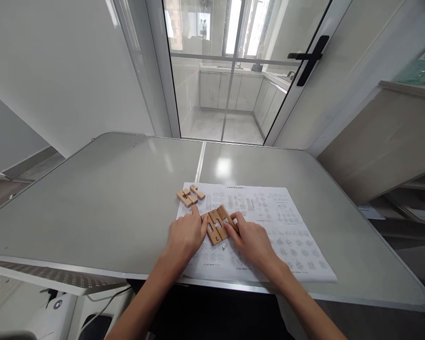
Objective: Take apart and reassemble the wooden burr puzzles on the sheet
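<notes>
A cluster of notched wooden puzzle blocks (pixel 217 223) lies on a white instruction sheet (pixel 279 222) on the grey table. My left hand (pixel 186 233) rests on the sheet at the cluster's left side, fingers pressed against the blocks. My right hand (pixel 250 236) presses on the cluster's right side, fingers curled on the wood. One block shows a printed "2". A second, smaller group of wooden blocks (pixel 190 194) sits apart at the sheet's upper left corner, untouched.
The grey table (pixel 109 198) has a seam down its middle. A glass sliding door (pixel 233 71) stands behind it. A wooden shelf unit (pixel 386 137) is at the right. White equipment and a cable (pixel 74 307) sit below the table's front left.
</notes>
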Demonstrator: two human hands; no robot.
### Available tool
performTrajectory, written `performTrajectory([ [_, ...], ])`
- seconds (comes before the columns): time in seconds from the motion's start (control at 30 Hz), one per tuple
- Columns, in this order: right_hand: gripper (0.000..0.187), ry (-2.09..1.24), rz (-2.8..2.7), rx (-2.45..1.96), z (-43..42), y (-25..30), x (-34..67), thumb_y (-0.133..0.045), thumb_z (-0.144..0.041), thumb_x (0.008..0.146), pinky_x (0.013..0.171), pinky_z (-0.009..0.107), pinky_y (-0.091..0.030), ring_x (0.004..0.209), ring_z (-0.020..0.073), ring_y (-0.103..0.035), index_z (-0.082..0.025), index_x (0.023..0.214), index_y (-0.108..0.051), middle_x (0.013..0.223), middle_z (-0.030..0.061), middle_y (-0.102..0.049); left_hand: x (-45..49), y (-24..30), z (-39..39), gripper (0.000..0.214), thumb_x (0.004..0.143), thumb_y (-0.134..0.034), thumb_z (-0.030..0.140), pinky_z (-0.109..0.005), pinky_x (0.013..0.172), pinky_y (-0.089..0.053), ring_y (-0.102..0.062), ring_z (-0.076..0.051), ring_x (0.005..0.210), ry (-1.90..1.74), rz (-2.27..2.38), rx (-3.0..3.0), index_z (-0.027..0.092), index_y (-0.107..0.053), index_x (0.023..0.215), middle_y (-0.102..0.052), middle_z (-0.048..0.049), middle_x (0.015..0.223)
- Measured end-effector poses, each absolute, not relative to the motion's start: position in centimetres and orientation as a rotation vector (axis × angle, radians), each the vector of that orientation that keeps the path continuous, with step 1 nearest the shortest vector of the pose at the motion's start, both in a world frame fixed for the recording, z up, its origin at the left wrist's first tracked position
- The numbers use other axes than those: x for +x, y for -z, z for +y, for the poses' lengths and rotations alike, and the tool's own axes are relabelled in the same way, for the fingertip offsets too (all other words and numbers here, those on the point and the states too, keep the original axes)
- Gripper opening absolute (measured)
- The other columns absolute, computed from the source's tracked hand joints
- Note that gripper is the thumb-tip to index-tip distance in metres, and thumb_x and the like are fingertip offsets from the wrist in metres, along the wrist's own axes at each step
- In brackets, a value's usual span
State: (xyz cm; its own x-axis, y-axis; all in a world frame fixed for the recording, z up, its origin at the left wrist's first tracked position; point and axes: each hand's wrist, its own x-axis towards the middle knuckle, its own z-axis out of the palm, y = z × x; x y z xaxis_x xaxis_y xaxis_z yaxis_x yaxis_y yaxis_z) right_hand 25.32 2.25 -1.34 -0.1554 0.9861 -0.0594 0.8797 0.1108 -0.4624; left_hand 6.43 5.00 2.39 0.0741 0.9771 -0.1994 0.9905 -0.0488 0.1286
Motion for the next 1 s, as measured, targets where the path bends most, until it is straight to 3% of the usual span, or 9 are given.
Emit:
performTrajectory([
  [0.1, 0.035, -0.542, -2.121, -1.838, 1.9, 1.6, 25.3, -0.038, -0.038, 0.113, 0.06, 0.032, -0.037, 0.075, 0.03, -0.076, -0.019, 0.136, -0.058, 0.086, 0.0084, -0.081, 6.3, -1.2, 4.7, 0.027, 0.108, -0.047, 0.036, -0.041, 0.075, -0.058, -0.077, -0.034, 0.092, -0.225, 1.908, 2.238, 0.014, -0.059, 0.119, -0.077, -0.0158, 0.099],
  [0.2, 0.04, -0.533, -2.132, -1.795, 1.6, 1.6, 25.3, -0.034, -0.036, 0.114, 0.062, 0.032, -0.038, 0.076, 0.0288, -0.076, -0.023, 0.144, -0.057, 0.09, 0.0075, -0.082, 6.5, 0.0, 4.4, 0.02, 0.1, -0.062, 0.032, -0.047, 0.096, -0.057, -0.068, -0.034, 0.117, -0.653, 1.559, 2.446, 0.018, -0.061, 0.115, -0.07, -0.0162, 0.122],
  [0.3, 0.043, -0.558, -2.13, -1.742, 1.3, 1.4, 25.3, -0.029, -0.034, 0.115, 0.064, 0.032, -0.04, 0.078, 0.0272, -0.076, -0.025, 0.144, -0.059, 0.092, 0.0065, -0.081, 6.8, 0.9, 4.1, 0.034, 0.096, -0.07, 0.031, -0.055, 0.113, -0.049, -0.054, -0.036, 0.139, -0.777, 1.241, 2.542, 0.022, -0.06, 0.127, -0.06, -0.0162, 0.143],
  [0.4, 0.045, -0.585, -2.102, -1.732, 1.1, 1.3, 25.4, -0.027, -0.032, 0.114, 0.066, 0.032, -0.043, 0.081, 0.0274, -0.076, -0.023, 0.142, -0.061, 0.095, 0.0076, -0.081, 7.1, 1.5, 4.0, 0.051, 0.095, -0.072, 0.033, -0.057, 0.12, -0.043, -0.042, -0.036, 0.151, -0.696, 1.108, 2.574, 0.025, -0.054, 0.142, -0.054, -0.014, 0.155],
  [0.6, 0.043, -0.679, -1.965, -1.62, 0.6, 1.7, 25.8, -0.034, -0.032, 0.111, 0.077, 0.035, -0.053, 0.091, 0.0275, -0.077, -0.019, 0.14, -0.062, 0.109, 0.0114, -0.08, 7.2, 2.4, 3.9, 0.054, 0.098, -0.069, 0.035, -0.058, 0.119, -0.047, -0.047, -0.035, 0.149, -0.706, 1.146, 2.566, 0.027, -0.053, 0.15, -0.056, -0.0119, 0.158],
  [1.0, 0.032, -0.834, -1.757, -1.506, -1.4, 2.4, 26.6, -0.043, -0.041, 0.11, 0.076, 0.037, -0.053, 0.075, 0.0229, -0.066, -0.022, 0.126, -0.064, 0.088, 0.0043, -0.07, 5.2, 3.0, 1.8, 0.047, 0.098, -0.069, 0.036, -0.058, 0.112, -0.048, -0.051, -0.037, 0.136, -0.813, 1.558, 2.453, 0.025, -0.057, 0.142, -0.056, -0.0125, 0.153],
])
